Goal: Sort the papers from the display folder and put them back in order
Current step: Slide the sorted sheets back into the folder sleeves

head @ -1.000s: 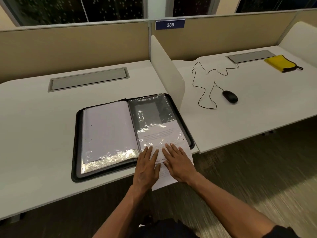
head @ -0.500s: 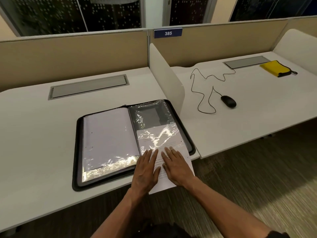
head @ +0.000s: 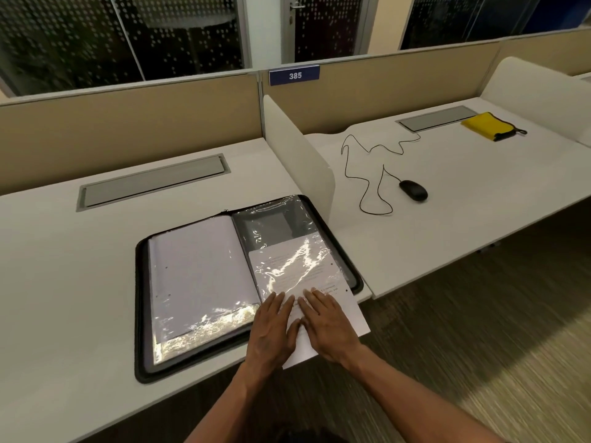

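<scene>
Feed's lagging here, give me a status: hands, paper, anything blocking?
Left hand and right hand flat on the sheet. Sheet half inside the display folder sleeve, near end overhanging the desk edge. Nothing blocking.

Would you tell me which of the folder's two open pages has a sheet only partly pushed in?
The right-hand sleeve: its printed sheet sticks out past the desk edge under both hands, whereas the left-hand sleeve holds its paper fully inside.

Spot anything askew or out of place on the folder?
Yes: the printed sheet under both flat hands sits only partly in the right-hand sleeve of the display folder, its lower end overhanging the desk edge.
</scene>
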Tool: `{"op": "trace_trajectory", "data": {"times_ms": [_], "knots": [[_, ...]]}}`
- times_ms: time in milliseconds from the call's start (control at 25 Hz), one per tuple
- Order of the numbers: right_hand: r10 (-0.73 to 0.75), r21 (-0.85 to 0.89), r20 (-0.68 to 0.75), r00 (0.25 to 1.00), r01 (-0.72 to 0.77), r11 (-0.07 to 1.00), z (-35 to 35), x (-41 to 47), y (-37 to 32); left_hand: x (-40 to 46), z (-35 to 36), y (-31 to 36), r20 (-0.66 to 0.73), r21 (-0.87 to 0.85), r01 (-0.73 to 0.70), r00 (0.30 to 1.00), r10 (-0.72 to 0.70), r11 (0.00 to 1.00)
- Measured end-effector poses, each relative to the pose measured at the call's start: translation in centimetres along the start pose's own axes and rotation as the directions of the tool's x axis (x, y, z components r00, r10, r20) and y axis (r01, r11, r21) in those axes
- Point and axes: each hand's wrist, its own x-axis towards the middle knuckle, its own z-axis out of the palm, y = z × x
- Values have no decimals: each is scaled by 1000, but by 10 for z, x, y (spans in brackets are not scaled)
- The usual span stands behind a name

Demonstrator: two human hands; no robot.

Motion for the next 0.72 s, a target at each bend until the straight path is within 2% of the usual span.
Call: {"op": "trace_trajectory", "data": {"times_ms": [240, 320, 360, 440, 480, 560, 640, 720], "knots": [[-10, 12, 29, 1000, 9, 1000, 5, 0, -2, 1, -6, -1, 31, -2, -17, 999, 17, 1000], [-6, 47, 21, 1000, 5, 999, 2, 2, -5, 3, -6, -1, 4, -3, -26, 1000, 26, 1000], [-6, 69, -13, 1000, 7, 998, 0, 1, -5, 2, -7, 1, -33, -3, -42, 999, 42, 999], [19, 127, -173, 985, 3, 992, -1, -4, -1, -4, -11, 9, -113, 18, -107, 988, 109, 994], [82, 180, -284, 955, -31, 983, -3, -6, 5, -9, -11, 14, -129, 50, -148, 980, 154, 988], [360, 354, -426, 830, -213, 911, -11, -15, 19, -24, -7, 21, -90, 85, -182, 978, 189, 980], [651, 531, -342, 678, -432, 729, -22, -27, 33, -37, -1, 23, -79, 116, -164, 982, 174, 980], [786, 626, -82, 613, -582, 519, -27, -36, 47, -41, 4, 25, -78, 161, -123, 988, 136, 979]]}}
